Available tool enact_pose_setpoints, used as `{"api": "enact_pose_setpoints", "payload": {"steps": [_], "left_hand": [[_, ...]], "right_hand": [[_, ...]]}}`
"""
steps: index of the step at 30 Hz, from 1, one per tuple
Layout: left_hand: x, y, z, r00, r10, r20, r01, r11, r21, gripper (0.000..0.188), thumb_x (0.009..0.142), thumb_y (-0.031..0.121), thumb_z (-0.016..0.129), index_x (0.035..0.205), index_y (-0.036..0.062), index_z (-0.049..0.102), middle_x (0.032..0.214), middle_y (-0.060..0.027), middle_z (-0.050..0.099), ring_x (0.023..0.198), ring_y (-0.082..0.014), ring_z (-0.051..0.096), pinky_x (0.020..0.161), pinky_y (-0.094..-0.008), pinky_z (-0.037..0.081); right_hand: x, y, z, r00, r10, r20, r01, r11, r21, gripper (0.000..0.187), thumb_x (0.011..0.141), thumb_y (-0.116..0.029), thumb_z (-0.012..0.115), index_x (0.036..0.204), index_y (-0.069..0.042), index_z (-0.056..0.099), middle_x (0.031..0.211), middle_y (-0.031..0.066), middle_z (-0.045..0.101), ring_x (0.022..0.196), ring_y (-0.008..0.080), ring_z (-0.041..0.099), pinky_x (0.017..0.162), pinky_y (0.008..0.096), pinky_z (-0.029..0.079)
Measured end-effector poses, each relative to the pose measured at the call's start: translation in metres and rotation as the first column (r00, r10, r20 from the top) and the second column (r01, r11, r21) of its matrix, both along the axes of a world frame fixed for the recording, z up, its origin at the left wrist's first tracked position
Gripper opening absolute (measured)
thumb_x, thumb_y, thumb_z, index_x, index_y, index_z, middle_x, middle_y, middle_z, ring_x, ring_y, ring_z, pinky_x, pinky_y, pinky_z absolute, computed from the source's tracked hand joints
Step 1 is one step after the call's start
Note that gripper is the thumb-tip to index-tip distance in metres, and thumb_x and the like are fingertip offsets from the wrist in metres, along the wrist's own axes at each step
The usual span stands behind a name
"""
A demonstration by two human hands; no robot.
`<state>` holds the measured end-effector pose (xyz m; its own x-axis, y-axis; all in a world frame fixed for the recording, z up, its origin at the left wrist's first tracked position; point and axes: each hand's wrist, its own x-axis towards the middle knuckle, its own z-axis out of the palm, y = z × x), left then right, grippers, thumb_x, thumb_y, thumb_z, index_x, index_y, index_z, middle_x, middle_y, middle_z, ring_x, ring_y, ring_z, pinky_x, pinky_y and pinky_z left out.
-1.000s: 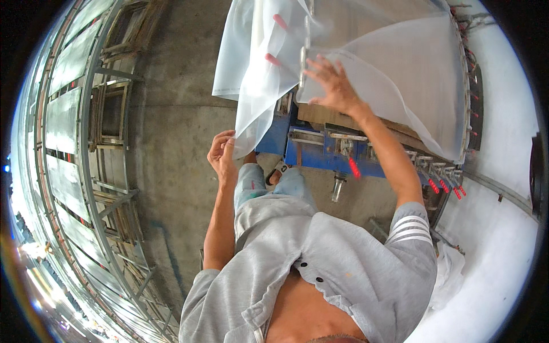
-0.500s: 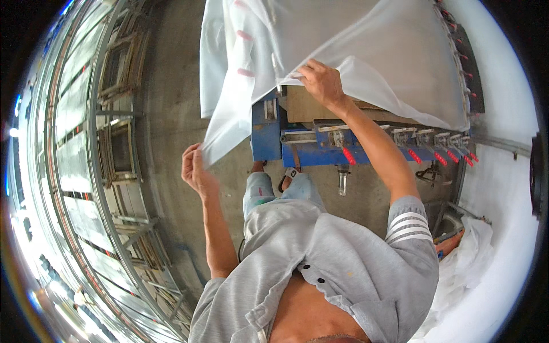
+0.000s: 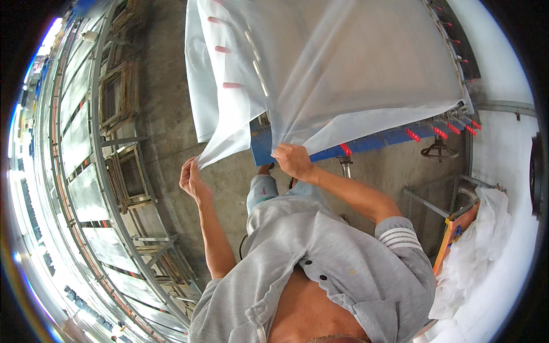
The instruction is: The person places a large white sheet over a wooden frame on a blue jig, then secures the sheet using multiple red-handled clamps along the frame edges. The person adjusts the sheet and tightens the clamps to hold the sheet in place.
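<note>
A large sheet of translucent white mesh fabric (image 3: pixel 366 68) is draped over a blue-framed clamping table (image 3: pixel 366 147). At its near left corner my left hand (image 3: pixel 193 178) pinches the edge, pulling it out past the frame. My right hand (image 3: pixel 293 161) grips the near edge a little further right, and folds run from it up across the sheet. Between the two hands the blue corner of the frame shows. Red-handled toggle clamps (image 3: pixel 439 132) line the near side, some covered by the fabric; several red handles show through the sheet on the left.
Tall metal racks (image 3: pixel 114 228) with frames and panels stand along the left. A white wall (image 3: pixel 503 126) bounds the right. At lower right lie crumpled white fabric (image 3: pixel 477 246) and an orange board (image 3: pixel 449 246) by a metal stand. A handwheel (image 3: pixel 440 150) sits below the table's right end.
My right hand has drawn the near edge toward me and slightly left, so the fabric now covers the table's near rail and several clamps. My left hand keeps its corner.
</note>
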<state>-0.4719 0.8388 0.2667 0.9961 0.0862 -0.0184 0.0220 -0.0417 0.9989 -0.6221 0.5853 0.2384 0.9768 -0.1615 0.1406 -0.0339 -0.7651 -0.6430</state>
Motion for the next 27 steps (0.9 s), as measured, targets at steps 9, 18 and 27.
{"api": "enact_pose_setpoints", "payload": {"steps": [9,18,27], "left_hand": [[-0.013,0.01,0.017,1.0,-0.021,-0.013,0.021,1.0,0.007,0.012,0.076,0.008,0.058,0.08,-0.0009,0.064,0.092,-0.0093,0.064,0.086,-0.018,0.058,0.084,-0.0313,0.042],[-0.004,-0.014,0.027,0.993,-0.075,0.092,0.082,0.994,-0.074,0.01,0.08,0.009,0.057,0.083,0.0005,0.061,0.087,-0.0048,0.061,0.076,-0.0142,0.056,0.072,-0.0274,0.045],[0.013,-0.015,0.019,0.847,-0.526,-0.079,0.53,0.82,0.216,0.016,0.081,0.016,0.067,0.081,-0.0004,0.065,0.095,-0.0088,0.064,0.085,-0.0168,0.057,0.078,-0.0327,0.044]], "right_hand": [[-0.003,0.003,0.017,0.957,-0.152,0.248,0.109,0.978,0.178,0.01,0.075,-0.012,0.067,0.072,-0.006,0.06,0.068,0.0077,0.055,0.061,0.0275,0.058,0.05,0.0372,0.045],[0.037,-0.044,0.114,0.923,-0.154,0.351,0.139,0.988,0.068,0.009,0.076,-0.014,0.068,0.074,-0.008,0.062,0.071,0.005,0.056,0.062,0.025,0.058,0.053,0.0376,0.046],[0.046,-0.049,0.089,0.967,-0.114,0.228,0.126,0.991,-0.036,0.014,0.076,-0.018,0.07,0.073,-0.006,0.064,0.072,0.0066,0.055,0.065,0.0256,0.059,0.057,0.0362,0.047]]}}
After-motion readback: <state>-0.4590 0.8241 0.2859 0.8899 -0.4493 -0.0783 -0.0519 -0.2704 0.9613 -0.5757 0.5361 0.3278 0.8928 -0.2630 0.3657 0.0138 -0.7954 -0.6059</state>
